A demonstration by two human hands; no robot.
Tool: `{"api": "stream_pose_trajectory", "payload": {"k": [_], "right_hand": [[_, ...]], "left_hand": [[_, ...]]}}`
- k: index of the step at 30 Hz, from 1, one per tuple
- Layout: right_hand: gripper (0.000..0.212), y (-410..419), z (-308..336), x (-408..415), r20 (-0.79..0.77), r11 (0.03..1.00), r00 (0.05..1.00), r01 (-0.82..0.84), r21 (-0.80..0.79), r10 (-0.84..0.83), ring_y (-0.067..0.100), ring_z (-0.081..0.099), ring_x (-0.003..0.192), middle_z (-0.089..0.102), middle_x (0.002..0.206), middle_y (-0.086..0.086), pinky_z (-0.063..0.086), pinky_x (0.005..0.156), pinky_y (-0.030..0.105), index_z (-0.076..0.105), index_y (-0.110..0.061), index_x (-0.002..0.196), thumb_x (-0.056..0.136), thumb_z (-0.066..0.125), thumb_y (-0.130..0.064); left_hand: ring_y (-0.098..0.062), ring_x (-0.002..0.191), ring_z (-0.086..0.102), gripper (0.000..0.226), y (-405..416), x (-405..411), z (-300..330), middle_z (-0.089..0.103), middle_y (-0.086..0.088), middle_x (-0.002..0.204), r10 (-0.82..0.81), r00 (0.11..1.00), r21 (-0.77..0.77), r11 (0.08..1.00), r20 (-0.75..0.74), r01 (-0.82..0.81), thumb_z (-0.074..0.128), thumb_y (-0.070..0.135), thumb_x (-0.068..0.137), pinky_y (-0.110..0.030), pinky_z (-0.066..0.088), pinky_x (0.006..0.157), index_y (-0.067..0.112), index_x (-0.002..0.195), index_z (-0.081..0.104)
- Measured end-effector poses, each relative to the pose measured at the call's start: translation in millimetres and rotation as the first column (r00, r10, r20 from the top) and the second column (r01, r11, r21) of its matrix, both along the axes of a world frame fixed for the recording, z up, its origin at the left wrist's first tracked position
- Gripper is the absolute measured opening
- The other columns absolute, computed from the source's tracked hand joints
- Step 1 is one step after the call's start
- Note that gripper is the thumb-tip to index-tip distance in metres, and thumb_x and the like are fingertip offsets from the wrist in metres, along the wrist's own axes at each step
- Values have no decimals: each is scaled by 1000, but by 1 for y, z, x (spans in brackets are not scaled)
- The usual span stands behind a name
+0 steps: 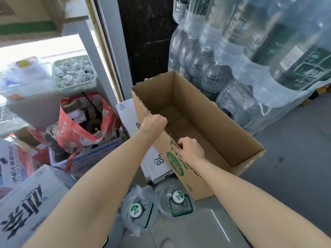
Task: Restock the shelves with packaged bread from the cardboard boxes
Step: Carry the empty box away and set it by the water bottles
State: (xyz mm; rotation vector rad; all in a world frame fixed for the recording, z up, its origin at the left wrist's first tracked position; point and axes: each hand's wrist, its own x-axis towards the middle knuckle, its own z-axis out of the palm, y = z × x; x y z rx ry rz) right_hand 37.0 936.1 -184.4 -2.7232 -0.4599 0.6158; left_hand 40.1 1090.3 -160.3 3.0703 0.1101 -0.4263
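Head view: left hand and right hand both grip near rim of open cardboard box; bottle packs crowd far side.

cardboard box right of basket, bottle packs behind, two bottles before it

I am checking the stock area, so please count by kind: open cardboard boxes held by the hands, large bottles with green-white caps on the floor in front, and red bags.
Open cardboard box, empty inside, gripped by left hand and right hand: 1
Capped bottles: 2
Red bag: 1
Total: 4
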Motion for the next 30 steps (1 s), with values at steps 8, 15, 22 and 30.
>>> {"api": "stream_pose_trajectory", "payload": {"k": [8, 15, 22, 30], "right_hand": [[13, 18, -28, 10, 30, 993, 993, 108, 52, -110, 25, 66, 84, 70, 89, 4, 53, 65, 32, 66, -18, 87, 91, 54, -16], [18, 22, -45, 16, 140, 992, 984, 101, 78, -111, 23, 65, 76, 68, 82, 2, 49, 60, 30, 64, -14, 84, 94, 50, -18], [13, 26, -50, 13, 161, 996, 987, 8, 87, -22, 26, 65, 89, 67, 97, 5, 45, 63, 31, 59, -13, 94, 96, 49, -21], [36, -35, -17, 19, -228, 935, 973, 103, 340, -25, 20, 54, 117, 63, 120, 3, 43, 96, 32, 56, -17, 125, 90, 61, -24]], "left_hand": [[-33, 122, 52, 43, -2, 1, -57, 52, -12, 133, 96, 994, -217, 971, -51, -105, 51, 10, 95, -49, 47, 99, 18, 138, 45], [-34, 117, 55, 37, -13, 8, -73, 51, -11, 130, 101, 994, -156, 983, 48, -93, 49, 6, 95, -46, 48, 95, 17, 130, 54], [-35, 106, 59, 30, -17, 6, -79, 57, -11, 117, 211, 976, -184, 963, 60, -197, 51, 6, 93, -45, 45, 92, 19, 119, 58], [-30, 109, 52, 22, -67, -22, -44, 55, -10, 114, 224, 949, -100, 973, 223, -207, 49, 12, 93, -44, 37, 97, 14, 114, 58]]}}
